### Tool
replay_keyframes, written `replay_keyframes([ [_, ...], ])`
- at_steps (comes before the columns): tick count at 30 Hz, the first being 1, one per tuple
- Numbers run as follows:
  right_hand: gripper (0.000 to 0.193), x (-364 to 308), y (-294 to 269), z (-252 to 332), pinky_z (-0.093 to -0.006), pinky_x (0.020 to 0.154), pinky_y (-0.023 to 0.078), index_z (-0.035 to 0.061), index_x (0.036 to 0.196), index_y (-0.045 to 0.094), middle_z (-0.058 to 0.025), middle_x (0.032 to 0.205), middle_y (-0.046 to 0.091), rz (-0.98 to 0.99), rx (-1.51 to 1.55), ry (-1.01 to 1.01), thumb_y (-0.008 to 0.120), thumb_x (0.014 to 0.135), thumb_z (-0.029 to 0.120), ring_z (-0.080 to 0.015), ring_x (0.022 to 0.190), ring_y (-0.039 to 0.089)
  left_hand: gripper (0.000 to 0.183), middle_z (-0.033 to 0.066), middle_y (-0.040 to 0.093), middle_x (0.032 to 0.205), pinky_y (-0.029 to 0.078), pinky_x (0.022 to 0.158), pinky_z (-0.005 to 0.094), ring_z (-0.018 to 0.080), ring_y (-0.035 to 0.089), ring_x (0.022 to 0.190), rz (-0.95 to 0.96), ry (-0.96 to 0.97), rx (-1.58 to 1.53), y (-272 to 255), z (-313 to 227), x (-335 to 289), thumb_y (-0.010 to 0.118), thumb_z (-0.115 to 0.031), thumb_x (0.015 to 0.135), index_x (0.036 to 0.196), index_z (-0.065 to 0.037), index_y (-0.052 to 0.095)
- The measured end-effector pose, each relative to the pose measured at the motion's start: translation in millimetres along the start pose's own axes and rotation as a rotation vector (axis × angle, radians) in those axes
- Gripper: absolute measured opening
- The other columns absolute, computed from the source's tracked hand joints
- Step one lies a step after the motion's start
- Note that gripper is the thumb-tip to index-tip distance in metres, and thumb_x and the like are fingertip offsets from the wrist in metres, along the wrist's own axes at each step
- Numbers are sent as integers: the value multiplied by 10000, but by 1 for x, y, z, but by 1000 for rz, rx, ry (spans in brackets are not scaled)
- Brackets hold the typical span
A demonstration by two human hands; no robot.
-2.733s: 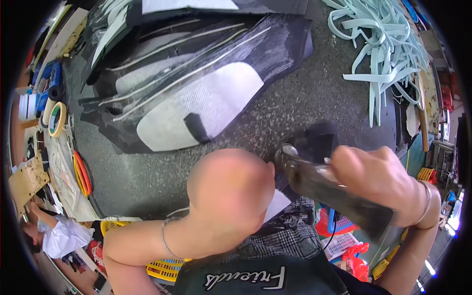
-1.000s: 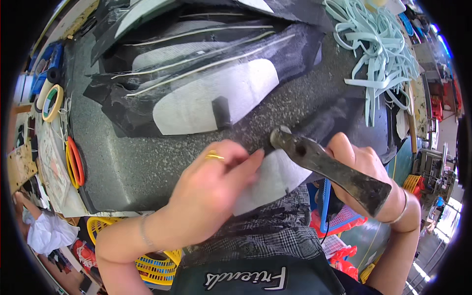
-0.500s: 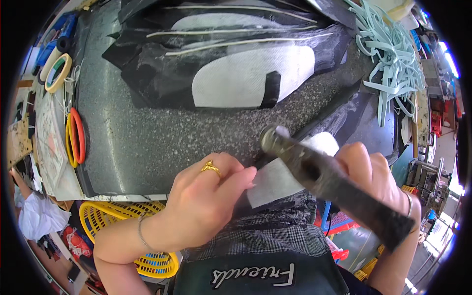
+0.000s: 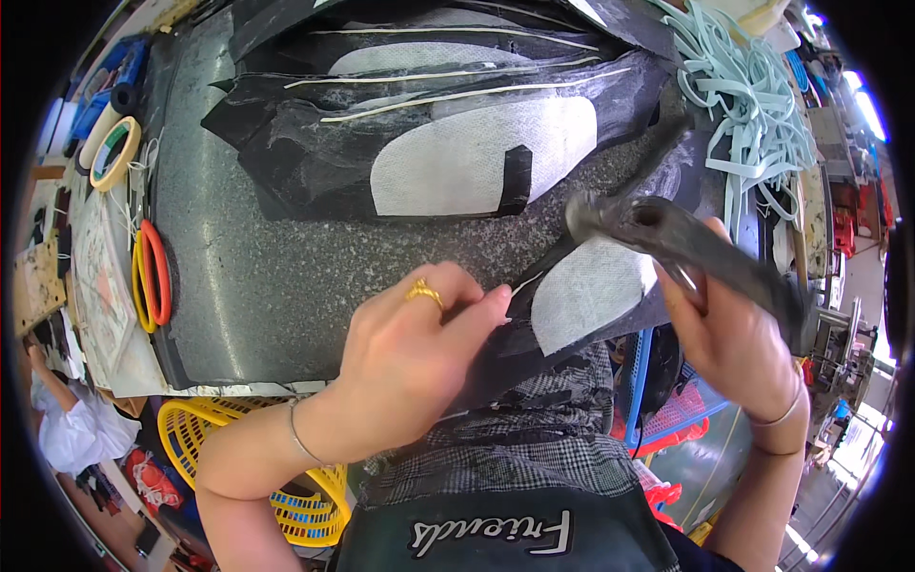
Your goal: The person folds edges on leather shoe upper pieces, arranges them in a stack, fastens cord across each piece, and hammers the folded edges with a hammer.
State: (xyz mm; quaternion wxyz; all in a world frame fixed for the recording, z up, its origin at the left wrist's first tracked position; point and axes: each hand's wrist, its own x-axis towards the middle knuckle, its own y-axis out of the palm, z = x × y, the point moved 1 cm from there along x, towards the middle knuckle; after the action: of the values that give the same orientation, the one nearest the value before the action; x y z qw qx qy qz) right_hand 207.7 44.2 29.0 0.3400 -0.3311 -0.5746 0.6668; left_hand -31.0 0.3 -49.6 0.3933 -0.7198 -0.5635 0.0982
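Observation:
My left hand (image 4: 410, 353), with a gold ring, pinches the left edge of a black sheet piece with a white fabric patch (image 4: 586, 291). A thin white cord shows at its fingertips. The piece lies partly on the dark speckled work slab (image 4: 305, 276) and overhangs its near edge. My right hand (image 4: 739, 353) is closed on a dark metal hammer (image 4: 667, 229), blurred by motion. The hammer's round face hangs over the far end of the white patch; its grip is mostly hidden by the head and hand. Farther back lie stacked black pieces (image 4: 477, 157) with white patches and cords.
A heap of pale blue strips (image 4: 753, 105) lies at the back right. Along the left stand a tape roll (image 4: 114, 153) and scissors with red and yellow handles (image 4: 152, 276). Below the slab is a yellow basket (image 4: 315, 515). Another person's arm (image 4: 52, 377) shows far left.
The hammer has swung up and to the right with my right hand. My left hand and the patched piece have shifted right and slightly away from me.

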Motion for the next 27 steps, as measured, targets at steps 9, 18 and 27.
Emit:
replay_keyframes([
  [9,112,7,5,15,-399,504,390,2,895,516,-124,704,509,279,519,-22,603,825,-4,-325,559,500,249,65,549,845,501,552,286,211,602,737,-37,53,92,-7,3,-5,688,-19,710,958,0,686],
  [18,301,20,3,28,-425,483,472,-16,926,413,-170,709,511,404,397,-207,652,779,92,-363,577,587,300,23,522,869,418,675,337,200,522,788,-53,77,337,-13,-2,-25,753,-110,664,953,-46,712],
  [27,125,23,5,39,-406,480,459,-24,967,499,-149,710,467,332,363,-264,573,871,6,-329,508,560,385,-64,542,798,303,793,350,197,454,863,-179,-255,309,-20,-8,-56,859,-175,558,925,-152,743],
])
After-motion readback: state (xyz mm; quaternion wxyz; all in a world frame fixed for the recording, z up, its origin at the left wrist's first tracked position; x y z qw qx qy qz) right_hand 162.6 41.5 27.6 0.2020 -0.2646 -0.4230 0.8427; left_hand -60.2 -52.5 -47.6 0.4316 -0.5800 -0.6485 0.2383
